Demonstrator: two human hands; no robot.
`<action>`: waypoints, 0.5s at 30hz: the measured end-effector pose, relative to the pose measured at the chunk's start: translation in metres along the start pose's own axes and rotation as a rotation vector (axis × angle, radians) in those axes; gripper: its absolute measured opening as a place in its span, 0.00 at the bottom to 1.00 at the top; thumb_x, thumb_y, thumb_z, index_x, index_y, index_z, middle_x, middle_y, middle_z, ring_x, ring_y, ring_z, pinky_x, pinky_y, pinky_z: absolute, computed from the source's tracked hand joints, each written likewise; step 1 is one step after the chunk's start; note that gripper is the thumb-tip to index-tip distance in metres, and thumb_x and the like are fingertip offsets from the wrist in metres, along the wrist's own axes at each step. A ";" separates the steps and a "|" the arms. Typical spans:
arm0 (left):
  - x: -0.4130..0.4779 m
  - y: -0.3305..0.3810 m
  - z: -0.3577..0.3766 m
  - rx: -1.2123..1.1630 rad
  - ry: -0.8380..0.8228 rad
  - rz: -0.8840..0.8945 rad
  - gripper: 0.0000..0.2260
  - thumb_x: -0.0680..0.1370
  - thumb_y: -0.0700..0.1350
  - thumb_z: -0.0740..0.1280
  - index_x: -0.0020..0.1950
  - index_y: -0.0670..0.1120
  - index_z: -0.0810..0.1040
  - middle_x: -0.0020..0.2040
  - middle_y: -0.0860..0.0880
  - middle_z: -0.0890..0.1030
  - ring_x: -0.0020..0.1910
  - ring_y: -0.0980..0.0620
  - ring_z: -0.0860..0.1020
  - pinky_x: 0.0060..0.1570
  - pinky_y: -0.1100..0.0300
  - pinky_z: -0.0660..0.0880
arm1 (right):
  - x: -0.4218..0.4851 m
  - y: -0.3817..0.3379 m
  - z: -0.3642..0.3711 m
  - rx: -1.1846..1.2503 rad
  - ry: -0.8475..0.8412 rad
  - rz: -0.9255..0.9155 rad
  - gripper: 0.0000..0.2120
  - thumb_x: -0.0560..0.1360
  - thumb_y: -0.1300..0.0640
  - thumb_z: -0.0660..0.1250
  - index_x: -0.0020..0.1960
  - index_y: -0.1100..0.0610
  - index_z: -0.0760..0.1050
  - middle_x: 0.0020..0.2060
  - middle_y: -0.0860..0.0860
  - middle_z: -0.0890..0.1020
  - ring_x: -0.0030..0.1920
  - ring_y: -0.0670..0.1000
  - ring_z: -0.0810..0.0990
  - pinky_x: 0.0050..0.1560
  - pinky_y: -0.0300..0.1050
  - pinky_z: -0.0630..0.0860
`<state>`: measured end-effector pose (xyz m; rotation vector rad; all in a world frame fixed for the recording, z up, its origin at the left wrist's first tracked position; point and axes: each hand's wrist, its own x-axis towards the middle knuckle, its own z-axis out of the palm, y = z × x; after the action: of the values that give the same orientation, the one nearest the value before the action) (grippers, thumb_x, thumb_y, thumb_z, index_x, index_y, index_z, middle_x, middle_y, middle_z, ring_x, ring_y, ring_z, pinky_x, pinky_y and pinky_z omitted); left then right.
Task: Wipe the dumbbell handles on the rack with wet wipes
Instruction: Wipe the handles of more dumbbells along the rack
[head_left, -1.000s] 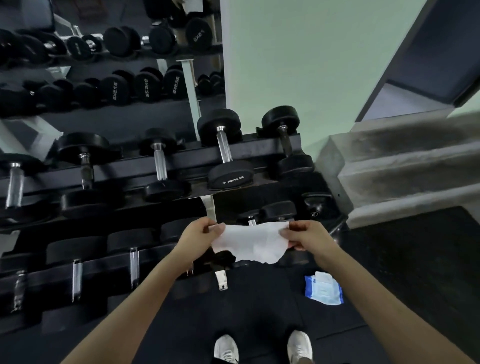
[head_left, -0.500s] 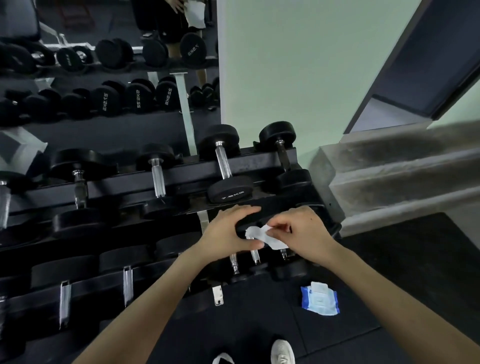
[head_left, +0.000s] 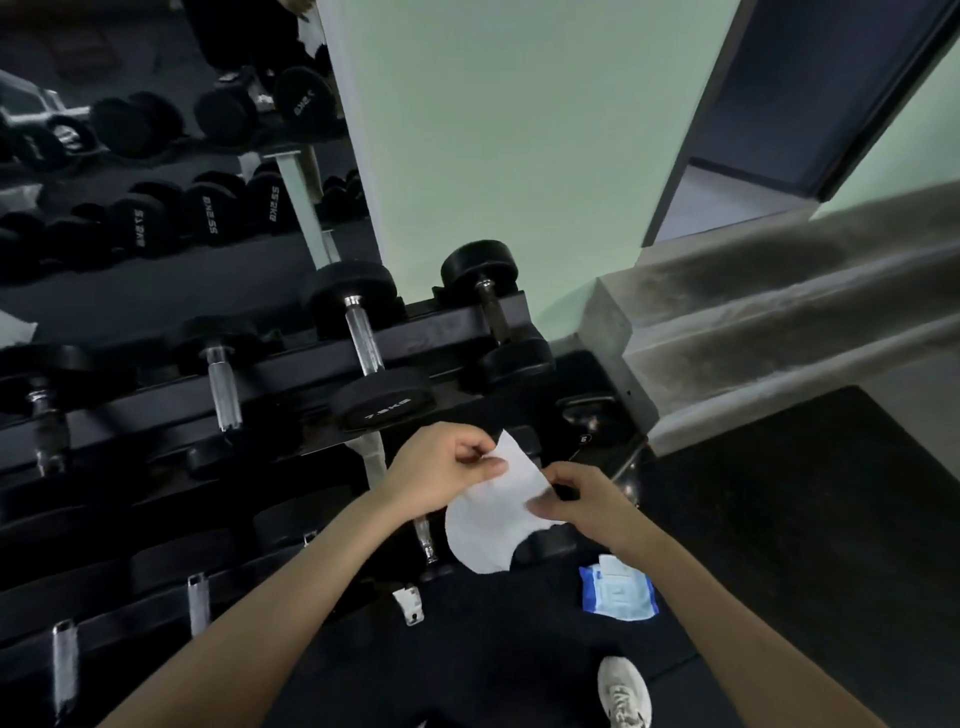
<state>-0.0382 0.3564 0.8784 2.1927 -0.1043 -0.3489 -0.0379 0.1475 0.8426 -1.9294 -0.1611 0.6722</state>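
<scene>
A white wet wipe hangs spread between my hands in front of the black dumbbell rack. My left hand pinches its upper left edge. My right hand pinches its right edge. On the top tier lie black dumbbells with chrome handles, one marked 7.5KG and a smaller one at the right end. A lower-tier chrome handle shows just below my left wrist. The wipe hides part of the lower tier.
A blue and white wet-wipe pack lies on the black floor mat near my shoe. Concrete steps rise at the right. A mirror behind the rack reflects more dumbbells. A kettlebell sits at the rack's right end.
The wipe was spread wide, then bunched between both hands, and now hangs unfolded again. The view has tilted and moved nearer the rack.
</scene>
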 end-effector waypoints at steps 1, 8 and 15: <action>0.005 -0.001 0.007 0.007 0.013 -0.027 0.06 0.73 0.49 0.71 0.40 0.47 0.80 0.35 0.48 0.83 0.36 0.48 0.80 0.41 0.55 0.74 | 0.004 0.010 -0.009 -0.021 0.000 -0.003 0.05 0.71 0.61 0.72 0.40 0.55 0.77 0.38 0.49 0.78 0.41 0.45 0.76 0.45 0.37 0.72; 0.036 -0.019 0.091 -0.082 0.181 -0.304 0.12 0.73 0.48 0.71 0.30 0.53 0.74 0.24 0.58 0.72 0.28 0.60 0.70 0.35 0.62 0.66 | 0.030 0.082 -0.085 -0.176 -0.012 0.018 0.05 0.71 0.60 0.71 0.42 0.51 0.79 0.37 0.45 0.81 0.38 0.43 0.78 0.44 0.38 0.74; 0.063 -0.063 0.180 -0.243 0.221 -0.530 0.06 0.74 0.48 0.71 0.36 0.52 0.78 0.27 0.61 0.78 0.32 0.64 0.75 0.36 0.67 0.68 | 0.073 0.159 -0.107 -0.349 -0.124 0.038 0.05 0.73 0.56 0.69 0.45 0.47 0.82 0.38 0.40 0.82 0.43 0.41 0.80 0.49 0.42 0.76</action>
<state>-0.0324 0.2424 0.7126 1.9740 0.6190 -0.3838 0.0497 0.0195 0.7078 -2.2282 -0.3384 0.8323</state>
